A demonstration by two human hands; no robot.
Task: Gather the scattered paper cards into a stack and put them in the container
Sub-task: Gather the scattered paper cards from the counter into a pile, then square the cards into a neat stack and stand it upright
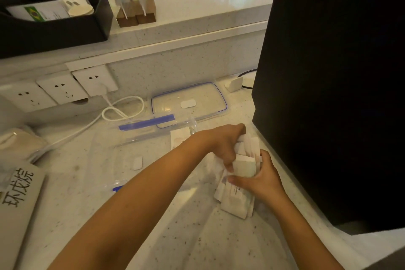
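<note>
White paper cards [235, 200] lie in a loose heap on the speckled counter at the right. Both hands press on the heap. My left hand [223, 144] reaches across from the left and pinches cards at the heap's top. My right hand [260, 176] grips a thicker stack of cards [245, 167] from the right side. The clear plastic container [122, 160] with blue clips stands open to the left of the heap. One more card [178, 138] rests against the container's far right corner. Its clear lid [190, 101] with a blue seal lies flat behind.
A large black screen back [339, 83] stands close on the right. White wall sockets [61, 89] and a looped white cable [122, 108] are at the left. A printed card with black characters [18, 190] lies at the near left. A black tray [54, 24] sits on the raised ledge.
</note>
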